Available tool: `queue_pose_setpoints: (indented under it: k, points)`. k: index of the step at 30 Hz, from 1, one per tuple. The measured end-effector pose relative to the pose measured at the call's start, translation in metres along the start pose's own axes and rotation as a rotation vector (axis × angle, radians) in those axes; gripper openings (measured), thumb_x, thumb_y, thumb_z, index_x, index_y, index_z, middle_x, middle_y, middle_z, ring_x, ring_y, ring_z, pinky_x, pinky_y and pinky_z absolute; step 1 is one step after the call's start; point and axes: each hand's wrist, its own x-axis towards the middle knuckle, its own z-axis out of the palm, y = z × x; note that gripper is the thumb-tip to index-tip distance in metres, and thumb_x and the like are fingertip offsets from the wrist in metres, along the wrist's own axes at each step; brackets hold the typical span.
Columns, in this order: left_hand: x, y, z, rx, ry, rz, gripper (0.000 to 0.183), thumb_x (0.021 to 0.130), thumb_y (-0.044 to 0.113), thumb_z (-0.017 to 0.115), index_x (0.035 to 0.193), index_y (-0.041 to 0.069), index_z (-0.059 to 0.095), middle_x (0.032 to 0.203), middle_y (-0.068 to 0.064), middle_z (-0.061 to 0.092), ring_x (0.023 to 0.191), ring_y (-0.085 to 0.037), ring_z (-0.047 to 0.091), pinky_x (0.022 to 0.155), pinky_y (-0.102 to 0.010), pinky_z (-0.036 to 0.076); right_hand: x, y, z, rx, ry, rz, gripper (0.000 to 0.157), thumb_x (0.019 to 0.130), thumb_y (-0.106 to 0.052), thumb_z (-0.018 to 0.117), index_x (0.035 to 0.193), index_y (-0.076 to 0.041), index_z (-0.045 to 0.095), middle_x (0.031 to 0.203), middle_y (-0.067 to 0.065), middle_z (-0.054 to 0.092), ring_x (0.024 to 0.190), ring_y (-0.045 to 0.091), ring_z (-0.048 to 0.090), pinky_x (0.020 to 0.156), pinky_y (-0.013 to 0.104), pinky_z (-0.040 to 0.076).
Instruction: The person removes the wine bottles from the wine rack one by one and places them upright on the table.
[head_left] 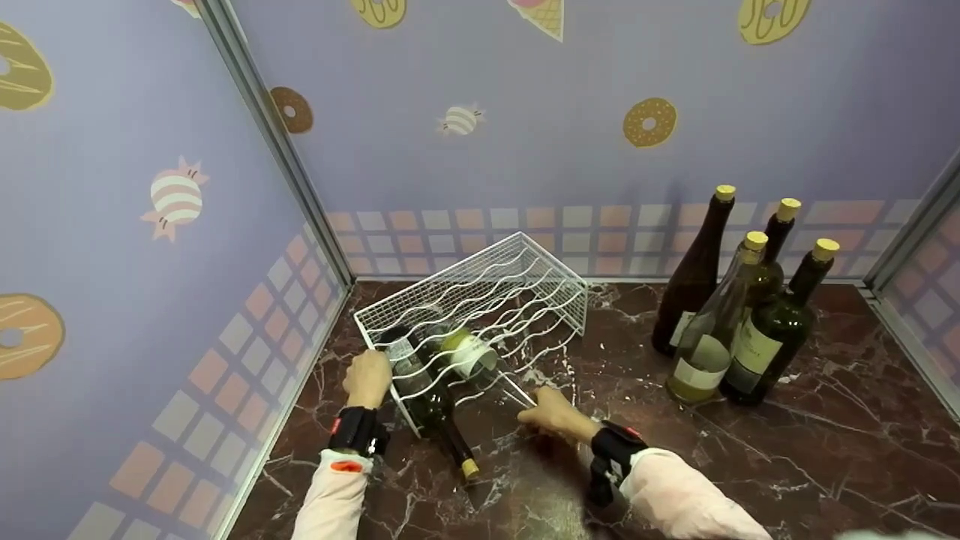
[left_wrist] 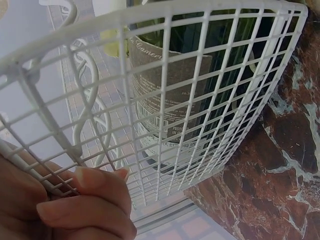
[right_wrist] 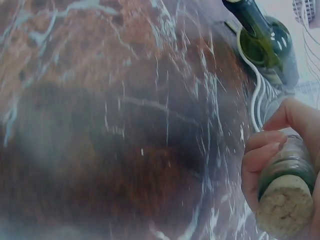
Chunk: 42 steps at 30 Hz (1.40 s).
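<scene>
A white wire wine rack [head_left: 480,262] with wavy rests stands angled on the marble-patterned surface. My left hand [head_left: 367,377] grips the mesh at its left end, fingers curled over the wires in the left wrist view. Inside lies a dark green wine bottle [head_left: 430,409], its corked neck jutting out toward me. Beside it, a clear wine bottle [head_left: 474,355] with a pale label lies partly in the rack, base inward. My right hand [head_left: 556,415] holds this bottle by its neck, and its cork [right_wrist: 285,207] shows beyond the fingers in the right wrist view.
To the right stand several upright corked bottles: a brown one [head_left: 686,289], a clear one [head_left: 705,345], a dark green one [head_left: 772,337] and another behind them. A patterned left wall [head_left: 247,337] and back wall [head_left: 525,165] close in the surface [head_left: 637,480].
</scene>
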Motion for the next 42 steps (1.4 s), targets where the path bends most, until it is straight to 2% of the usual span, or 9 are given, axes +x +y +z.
queue_pose_setpoints:
  k: [3,8,17,23,27,30,35,42]
  points:
    - [0.0,0.001,0.0,0.003,0.016,0.0,0.034,0.09,0.009,0.035,0.086,-0.012,0.061,0.089,-0.033,0.058,0.08,-0.048,0.056,0.059,-0.057,0.045,-0.001,0.005,-0.009,-0.019,-0.005,-0.061,0.019,0.068,-0.011,0.063,0.08,0.001,0.055,0.058,0.001,0.053,0.04,0.008,0.045,0.036,0.021,0.036]
    - [0.0,-0.001,0.0,-0.008,0.02,-0.006,0.034,0.09,0.009,0.035,0.086,-0.012,0.061,0.09,-0.033,0.058,0.08,-0.048,0.056,0.059,-0.058,0.045,-0.004,0.011,-0.023,-0.116,-0.018,-0.157,0.025,0.068,-0.014,0.065,0.083,0.004,0.058,0.06,-0.002,0.051,0.046,0.008,0.044,0.042,0.024,0.038]
    - [-0.001,-0.002,0.0,-0.011,0.013,-0.002,0.035,0.09,0.01,0.034,0.086,-0.013,0.061,0.09,-0.035,0.057,0.08,-0.049,0.056,0.059,-0.058,0.045,-0.013,0.027,-0.048,-0.174,-0.053,-0.214,0.025,0.064,-0.01,0.063,0.084,0.004,0.059,0.057,-0.006,0.05,0.046,0.008,0.044,0.045,0.025,0.039]
    - [-0.001,-0.002,-0.001,-0.007,0.009,0.0,0.035,0.09,0.011,0.035,0.087,-0.013,0.061,0.09,-0.034,0.057,0.08,-0.049,0.056,0.06,-0.058,0.045,-0.019,0.039,-0.072,-0.164,-0.1,-0.329,0.013,0.064,-0.008,0.065,0.07,-0.002,0.055,0.055,-0.011,0.043,0.044,0.004,0.039,0.041,0.022,0.036]
    - [-0.001,-0.002,-0.001,-0.007,0.011,-0.007,0.035,0.09,0.011,0.035,0.087,-0.012,0.061,0.09,-0.034,0.057,0.081,-0.049,0.056,0.061,-0.058,0.045,-0.026,0.045,-0.087,-0.203,-0.139,-0.331,0.014,0.063,-0.007,0.063,0.066,-0.007,0.049,0.055,-0.012,0.037,0.045,0.004,0.034,0.042,0.021,0.03]
    - [-0.001,-0.001,0.001,-0.007,0.011,-0.02,0.035,0.09,0.011,0.035,0.087,-0.012,0.061,0.091,-0.034,0.057,0.082,-0.049,0.056,0.062,-0.058,0.045,-0.032,0.049,-0.1,-0.251,-0.165,-0.302,0.014,0.065,-0.009,0.066,0.068,-0.006,0.052,0.055,-0.011,0.041,0.045,0.004,0.037,0.042,0.021,0.032]
    - [0.0,0.0,0.001,0.007,0.004,-0.012,0.034,0.09,0.008,0.035,0.088,-0.013,0.061,0.091,-0.034,0.057,0.082,-0.048,0.056,0.062,-0.058,0.045,-0.039,0.05,-0.129,-0.346,-0.176,-0.332,0.014,0.062,-0.01,0.066,0.071,-0.003,0.058,0.056,-0.008,0.048,0.044,0.004,0.04,0.041,0.022,0.036]
    - [0.0,0.0,0.001,0.017,0.001,0.002,0.033,0.089,0.008,0.035,0.087,-0.013,0.061,0.091,-0.035,0.057,0.081,-0.049,0.056,0.061,-0.058,0.045,-0.044,0.04,-0.175,-0.468,-0.197,-0.374,0.016,0.062,-0.011,0.066,0.066,-0.014,0.051,0.055,-0.011,0.042,0.046,0.004,0.037,0.044,0.024,0.035]
